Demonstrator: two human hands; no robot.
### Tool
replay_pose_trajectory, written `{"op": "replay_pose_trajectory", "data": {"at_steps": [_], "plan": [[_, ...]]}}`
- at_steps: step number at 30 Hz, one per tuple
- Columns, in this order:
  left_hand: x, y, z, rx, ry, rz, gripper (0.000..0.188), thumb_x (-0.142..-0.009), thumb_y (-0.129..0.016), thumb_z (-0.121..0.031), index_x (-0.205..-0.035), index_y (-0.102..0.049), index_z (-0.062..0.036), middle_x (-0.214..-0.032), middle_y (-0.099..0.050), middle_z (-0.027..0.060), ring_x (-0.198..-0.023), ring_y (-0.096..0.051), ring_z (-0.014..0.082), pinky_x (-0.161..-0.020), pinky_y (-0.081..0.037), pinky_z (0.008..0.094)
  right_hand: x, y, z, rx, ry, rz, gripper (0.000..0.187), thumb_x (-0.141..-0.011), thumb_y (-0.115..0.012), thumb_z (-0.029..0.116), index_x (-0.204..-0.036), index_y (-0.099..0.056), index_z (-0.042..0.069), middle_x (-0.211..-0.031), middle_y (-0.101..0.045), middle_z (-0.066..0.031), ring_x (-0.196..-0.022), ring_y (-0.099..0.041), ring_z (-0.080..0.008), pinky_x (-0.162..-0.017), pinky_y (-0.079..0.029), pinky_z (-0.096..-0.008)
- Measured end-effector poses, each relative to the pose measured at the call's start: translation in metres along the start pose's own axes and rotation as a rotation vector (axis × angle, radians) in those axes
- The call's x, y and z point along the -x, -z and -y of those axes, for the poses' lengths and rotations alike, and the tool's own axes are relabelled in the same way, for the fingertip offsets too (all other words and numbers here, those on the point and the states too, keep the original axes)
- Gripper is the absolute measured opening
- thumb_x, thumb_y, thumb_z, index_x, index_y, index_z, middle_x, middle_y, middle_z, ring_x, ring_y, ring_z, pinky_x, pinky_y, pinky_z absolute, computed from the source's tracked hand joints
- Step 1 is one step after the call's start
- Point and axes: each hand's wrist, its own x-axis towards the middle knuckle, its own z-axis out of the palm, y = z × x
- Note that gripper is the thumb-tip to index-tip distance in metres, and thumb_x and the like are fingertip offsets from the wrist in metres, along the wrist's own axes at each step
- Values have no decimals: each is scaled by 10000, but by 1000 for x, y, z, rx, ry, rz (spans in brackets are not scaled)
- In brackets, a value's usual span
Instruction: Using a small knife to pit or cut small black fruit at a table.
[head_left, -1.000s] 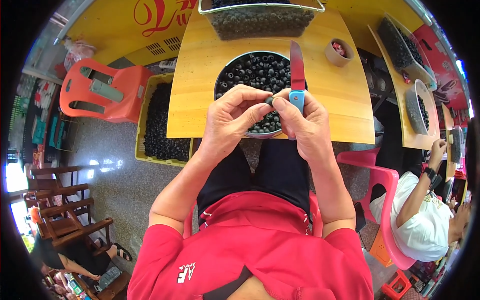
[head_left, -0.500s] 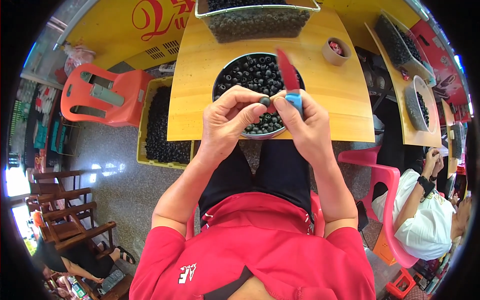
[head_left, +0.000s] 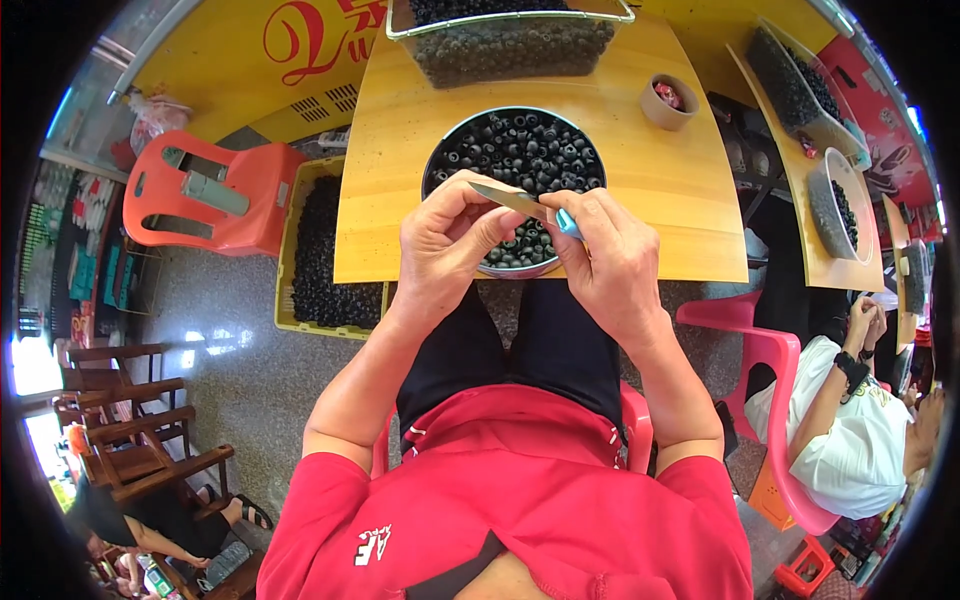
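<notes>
Over a round basin [head_left: 428,165] of small black round pieces [head_left: 525,150], many with a hole showing, both my hands are raised close together. My left hand [head_left: 440,245] is closed, thumb and fingertips pinching one small dark round piece, now mostly hidden by the blade. My right hand [head_left: 615,255] is wrapped round the blue handle of a small knife [head_left: 505,197]. Its silvery blade lies across the left fingertips, pointing left, against or just above the pinched piece; exact contact cannot be made out.
A clear bin [head_left: 515,55] of black pieces stands at the table's far edge, a small beige bowl [head_left: 668,103] to its right. A yellow crate [head_left: 330,325] of black pieces and an orange chair [head_left: 255,195] are left. A person in white [head_left: 840,430] sits at right.
The knife has swung down from pointing up and away to lying leftward across the left fingertips. My right hand has turned with it; the left stays nearly in place.
</notes>
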Motion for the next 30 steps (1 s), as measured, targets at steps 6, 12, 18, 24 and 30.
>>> {"op": "replay_pose_trajectory", "data": {"at_steps": [6, 12, 18, 24, 30], "plan": [[1, 5, -2, 36, -26, 13, 109, -874, -632, 35, -981, -611, 39, -941, -575, 46, -800, -561, 78, -716, -477, 210, -2, -2, -1, 34, 8, 19, 147, -824, -649, 40, -970, -629, 29, -769, -599, -107, -657, -604, -275, -562, -469, -358], [9, 26, -23, 35, -317, 95, 192, -890, -653, -151, -961, -594, 18, -856, -553, 116, -691, -544, 164, -610, -427, 251, 0, -4, -20, 108, -72, 45, 99, -876, -633, 80, -959, -638, 26, -756, -596, -113, -625, -597, -265, -565, -464, -340], [30, 131, -16, -115, -143, -446, 159, -883, -642, -31, -1028, -580, -10, -953, -659, 102, -743, -609, 114, -676, -487, 238, -2, 4, -25, 54, -187, -26, 132, -906, -637, 121, -949, -651, -4, -747, -591, -107, -582, -526, -166, -541, -418, -284], [91, 277, 62, -490, 183, -731, 252, -867, -686, -111, -1083, -576, -40, -1015, -655, 76, -803, -611, 116, -722, -462, 216, 9, -4, -28, -11, -239, 48, 138, -902, -641, 126, -951, -652, -3, -740, -585, -95, -577, -508, -158, -532, -404, -287], [91, 282, 72, -896, 125, -800, 438, -867, -690, -175, -1233, -531, 6, -1171, -602, 114, -1031, -586, 173, -889, -467, 294, 13, -3, -31, -8, -247, 46, 136, -901, -642, 125, -949, -649, -2, -745, -586, -96, -596, -524, -177, -548, -414, -295]]}}
